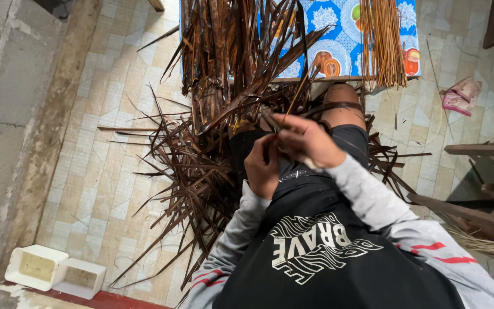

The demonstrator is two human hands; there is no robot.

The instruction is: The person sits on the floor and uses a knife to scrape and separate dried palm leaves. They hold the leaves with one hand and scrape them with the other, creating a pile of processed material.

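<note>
My right hand (307, 140) is closed around a long dark brown dried palm leaf strip (298, 91) that runs up towards the table. My left hand (263, 166) grips the lower part of the same strip just below and left of the right hand, over my lap. A big pile of dried brown leaves (224, 63) hangs from the table edge in front of me and spills onto the floor on my left (184, 177). A bundle of thin tan leaf ribs (383, 40) lies on the table at the right.
The table carries a blue patterned cloth (327, 23). Two white rectangular tubs (52, 269) sit at the lower left by a grey concrete wall (1, 114). A pink cloth (461, 94) lies on the tiled floor at right, near dark wooden furniture (487, 189).
</note>
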